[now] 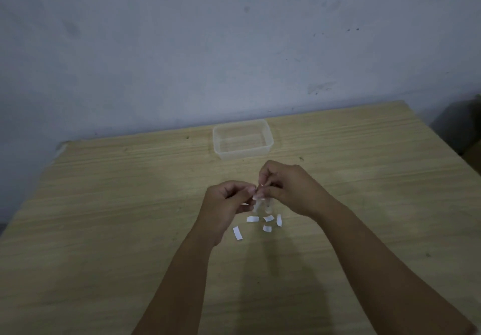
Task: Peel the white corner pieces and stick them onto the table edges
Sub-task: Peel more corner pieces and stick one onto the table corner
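Pinching from the left, the left hand (229,199) and then the right hand (283,189) each grip one small clear corner piece (261,204) above the pale wood-grain counter (104,204). It looks light, thin and flimsy, best taken at its edge. White peeled paper strips (252,219) lie just below.

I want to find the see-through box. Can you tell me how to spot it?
Look at the wooden table by the grey wall. Near its far edge, beyond both hands, sits the box. It is the only clear tub, far bigger than the white paper bits.
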